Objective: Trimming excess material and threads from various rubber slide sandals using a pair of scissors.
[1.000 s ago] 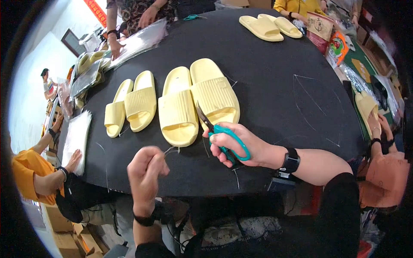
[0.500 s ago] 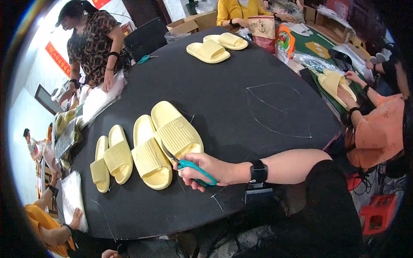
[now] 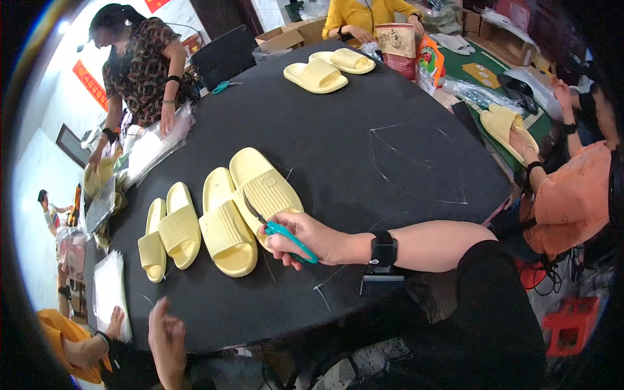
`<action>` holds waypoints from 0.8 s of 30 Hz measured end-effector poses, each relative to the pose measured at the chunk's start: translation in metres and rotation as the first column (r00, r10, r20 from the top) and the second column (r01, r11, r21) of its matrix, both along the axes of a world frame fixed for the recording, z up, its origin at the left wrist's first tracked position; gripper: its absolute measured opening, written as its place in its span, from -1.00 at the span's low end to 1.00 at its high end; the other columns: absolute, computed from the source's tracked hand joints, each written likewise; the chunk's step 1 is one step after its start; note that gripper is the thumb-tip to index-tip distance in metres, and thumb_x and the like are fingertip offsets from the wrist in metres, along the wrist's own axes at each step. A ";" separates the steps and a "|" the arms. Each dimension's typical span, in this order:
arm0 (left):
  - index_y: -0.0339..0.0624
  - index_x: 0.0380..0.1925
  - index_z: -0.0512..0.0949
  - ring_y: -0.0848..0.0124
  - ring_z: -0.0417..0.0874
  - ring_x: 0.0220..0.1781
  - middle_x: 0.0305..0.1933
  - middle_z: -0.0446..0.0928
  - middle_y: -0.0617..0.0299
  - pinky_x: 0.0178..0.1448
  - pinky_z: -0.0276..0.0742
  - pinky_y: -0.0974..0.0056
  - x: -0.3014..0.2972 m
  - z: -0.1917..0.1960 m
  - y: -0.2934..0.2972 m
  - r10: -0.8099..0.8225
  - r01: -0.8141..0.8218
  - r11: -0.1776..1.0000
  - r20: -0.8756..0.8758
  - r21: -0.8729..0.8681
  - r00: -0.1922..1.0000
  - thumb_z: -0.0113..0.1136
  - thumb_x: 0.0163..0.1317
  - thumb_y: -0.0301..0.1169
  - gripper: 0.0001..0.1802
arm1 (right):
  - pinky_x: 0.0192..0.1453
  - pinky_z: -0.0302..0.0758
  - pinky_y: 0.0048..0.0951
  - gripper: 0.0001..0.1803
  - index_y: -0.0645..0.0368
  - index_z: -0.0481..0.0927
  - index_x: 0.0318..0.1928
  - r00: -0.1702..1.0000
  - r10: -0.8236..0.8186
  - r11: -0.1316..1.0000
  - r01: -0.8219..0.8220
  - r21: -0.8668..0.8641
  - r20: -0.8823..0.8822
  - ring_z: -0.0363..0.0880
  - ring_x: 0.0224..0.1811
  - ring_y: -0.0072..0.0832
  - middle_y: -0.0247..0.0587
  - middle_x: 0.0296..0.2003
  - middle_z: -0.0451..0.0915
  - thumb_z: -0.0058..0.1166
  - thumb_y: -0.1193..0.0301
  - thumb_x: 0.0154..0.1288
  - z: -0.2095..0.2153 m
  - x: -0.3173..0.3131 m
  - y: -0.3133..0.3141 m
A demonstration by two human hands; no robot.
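Observation:
My right hand (image 3: pixel 311 237) rests on the black round table (image 3: pixel 364 156) and grips teal-handled scissors (image 3: pixel 281 231), whose blades point up-left against a large pale yellow slipper (image 3: pixel 263 188). A second large slipper (image 3: pixel 225 227) lies just left of it. My left hand (image 3: pixel 166 338) hovers low at the table's near edge with fingers apart and nothing visible in it. A smaller pair of yellow slippers (image 3: pixel 170 227) lies further left.
Another yellow pair (image 3: pixel 328 68) sits at the table's far side near a person in yellow. A person in a patterned top (image 3: pixel 143 62) handles clear plastic bags (image 3: pixel 153 146) at the left edge. A person in orange (image 3: pixel 572 195) holds a slipper on the right. Chalk lines mark the tabletop.
The view has swung leftward. My left hand has dropped from near the scissors to the table's lower edge. My right hand still holds the scissors by the large slipper.

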State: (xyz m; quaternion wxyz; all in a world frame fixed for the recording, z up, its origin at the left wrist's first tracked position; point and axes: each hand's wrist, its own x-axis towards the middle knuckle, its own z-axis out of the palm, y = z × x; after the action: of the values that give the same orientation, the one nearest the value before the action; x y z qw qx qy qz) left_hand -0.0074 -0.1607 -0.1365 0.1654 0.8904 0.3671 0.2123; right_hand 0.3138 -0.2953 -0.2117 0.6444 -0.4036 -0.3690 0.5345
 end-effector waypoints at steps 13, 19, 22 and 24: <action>-0.32 0.10 0.38 -0.03 0.52 0.03 -0.09 0.54 -0.19 0.18 0.34 0.06 0.209 0.006 0.048 -0.365 0.374 0.926 -0.369 -0.051 0.855 0.16 0.17 -0.23 -0.46 | -0.53 0.49 -0.67 -0.61 0.27 0.37 0.04 0.996 0.008 1.000 -0.006 -0.030 0.092 0.49 -0.51 -0.70 -0.34 -0.43 0.46 0.04 0.32 0.28 0.008 0.012 -0.003; -0.31 -0.07 0.50 0.32 0.58 -0.40 -0.40 0.57 0.02 -0.28 0.47 0.22 0.231 -0.009 0.071 -0.436 0.367 0.886 -0.241 -0.282 0.867 0.25 0.08 -0.26 -0.55 | -0.61 0.43 -0.68 -0.55 0.33 0.34 -0.01 0.991 -0.031 0.999 0.026 0.042 0.130 0.46 -0.58 -0.71 -0.33 -0.49 0.48 0.10 0.26 0.24 0.009 0.020 -0.002; -0.28 -0.20 0.54 0.53 0.52 -0.49 -0.47 0.54 0.20 -0.46 0.41 0.36 0.230 -0.005 0.066 -0.406 0.344 0.896 -0.204 -0.280 0.891 0.26 0.06 -0.32 -0.67 | -0.50 0.48 -0.65 -0.58 0.32 0.35 0.05 0.980 -0.062 0.998 0.066 -0.011 0.188 0.47 -0.53 -0.70 -0.31 -0.43 0.47 0.05 0.32 0.28 0.010 0.029 -0.002; -0.28 -0.26 0.54 0.58 0.49 -0.52 -0.49 0.52 0.26 -0.52 0.37 0.39 0.223 -0.001 0.065 -0.412 0.376 0.905 -0.192 -0.199 0.891 0.26 0.05 -0.34 -0.71 | -0.50 0.46 -0.66 -0.55 0.33 0.33 0.06 0.957 -0.184 0.983 0.173 0.067 0.223 0.47 -0.53 -0.70 -0.32 -0.43 0.46 0.07 0.30 0.29 0.011 0.032 -0.002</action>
State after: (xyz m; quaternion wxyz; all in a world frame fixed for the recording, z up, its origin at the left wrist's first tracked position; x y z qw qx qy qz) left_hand 0.2153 -0.0955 -0.1372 0.2309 0.9490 0.2107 0.0402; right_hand 0.3462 -0.2973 -0.2008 0.6526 -0.4788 -0.4152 0.4153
